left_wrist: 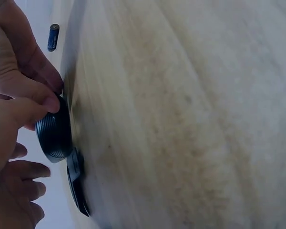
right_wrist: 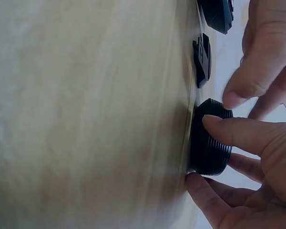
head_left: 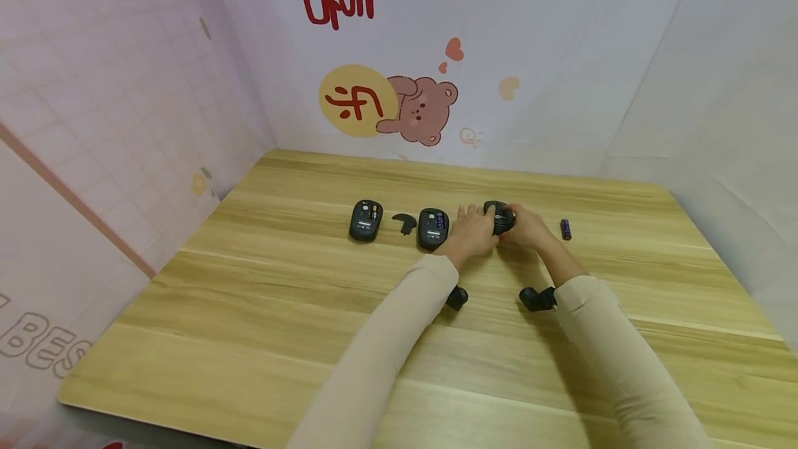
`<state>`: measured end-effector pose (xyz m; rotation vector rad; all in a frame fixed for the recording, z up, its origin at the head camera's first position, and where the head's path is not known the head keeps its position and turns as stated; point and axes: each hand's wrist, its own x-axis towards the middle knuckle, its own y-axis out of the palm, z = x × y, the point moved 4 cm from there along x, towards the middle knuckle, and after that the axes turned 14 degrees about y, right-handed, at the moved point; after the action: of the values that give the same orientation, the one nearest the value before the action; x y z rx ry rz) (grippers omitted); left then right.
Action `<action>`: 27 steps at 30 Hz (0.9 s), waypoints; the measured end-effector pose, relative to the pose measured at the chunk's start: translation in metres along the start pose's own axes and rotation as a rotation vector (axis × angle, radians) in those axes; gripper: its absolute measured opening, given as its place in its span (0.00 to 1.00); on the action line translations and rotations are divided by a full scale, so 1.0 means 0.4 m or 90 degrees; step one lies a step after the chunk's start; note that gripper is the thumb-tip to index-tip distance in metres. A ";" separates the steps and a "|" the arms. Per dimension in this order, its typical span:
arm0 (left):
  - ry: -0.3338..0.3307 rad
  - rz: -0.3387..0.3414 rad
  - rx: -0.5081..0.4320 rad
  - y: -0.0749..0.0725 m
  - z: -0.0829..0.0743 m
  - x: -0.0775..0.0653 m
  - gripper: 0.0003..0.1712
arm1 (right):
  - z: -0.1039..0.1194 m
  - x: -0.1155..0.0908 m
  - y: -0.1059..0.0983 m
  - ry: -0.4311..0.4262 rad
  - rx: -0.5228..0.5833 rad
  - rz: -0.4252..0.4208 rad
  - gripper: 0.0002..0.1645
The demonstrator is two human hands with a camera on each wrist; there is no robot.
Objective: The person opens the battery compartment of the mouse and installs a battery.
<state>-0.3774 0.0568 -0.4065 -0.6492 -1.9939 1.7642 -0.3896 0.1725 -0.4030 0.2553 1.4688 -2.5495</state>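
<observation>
Mouse lay toward surface's far edge | we judged it light, stiff; ribbed sides gripped best | right hand pinched it, left hand touched it, fingers loose

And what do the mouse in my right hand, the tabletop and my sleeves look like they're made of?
Mouse: probably hard plastic, dark, with fine ridges along its side; rubber there can't be ruled out. Tabletop: wood or wood-look laminate, smooth, with light streaky grain. Sleeves: matte cream fabric, judging by the soft creases; the exact fibre can't be told.
</observation>
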 end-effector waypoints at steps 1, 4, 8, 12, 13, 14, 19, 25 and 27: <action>-0.002 0.005 0.002 0.002 -0.001 0.002 0.38 | 0.000 0.000 0.000 0.001 0.000 0.001 0.46; -0.009 0.021 -0.001 0.005 -0.002 0.005 0.37 | -0.001 0.002 0.001 0.009 0.002 0.008 0.46; -0.013 0.032 -0.017 0.007 -0.003 0.007 0.36 | -0.001 0.003 0.002 0.016 0.004 0.008 0.46; -0.023 0.032 -0.048 0.009 -0.002 0.007 0.36 | 0.001 -0.001 0.004 0.021 0.019 -0.001 0.47; -0.024 0.029 -0.056 0.009 -0.001 0.006 0.36 | 0.001 -0.002 0.004 0.020 0.025 -0.007 0.47; -0.025 0.023 -0.062 0.008 -0.002 0.006 0.35 | 0.002 -0.004 0.004 0.020 0.032 -0.013 0.47; -0.034 -0.031 -0.056 -0.006 -0.004 0.003 0.34 | 0.007 -0.010 -0.001 0.006 0.059 -0.060 0.44; -0.066 -0.118 0.022 -0.035 -0.007 -0.001 0.28 | 0.024 -0.023 -0.012 -0.035 0.074 -0.131 0.36; -0.077 -0.137 0.048 -0.045 -0.006 -0.005 0.26 | 0.030 -0.028 -0.015 -0.036 0.079 -0.137 0.34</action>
<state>-0.3760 0.0560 -0.3884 -0.2974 -1.9799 1.7742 -0.3810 0.1658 -0.3894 0.0434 1.3884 -2.7961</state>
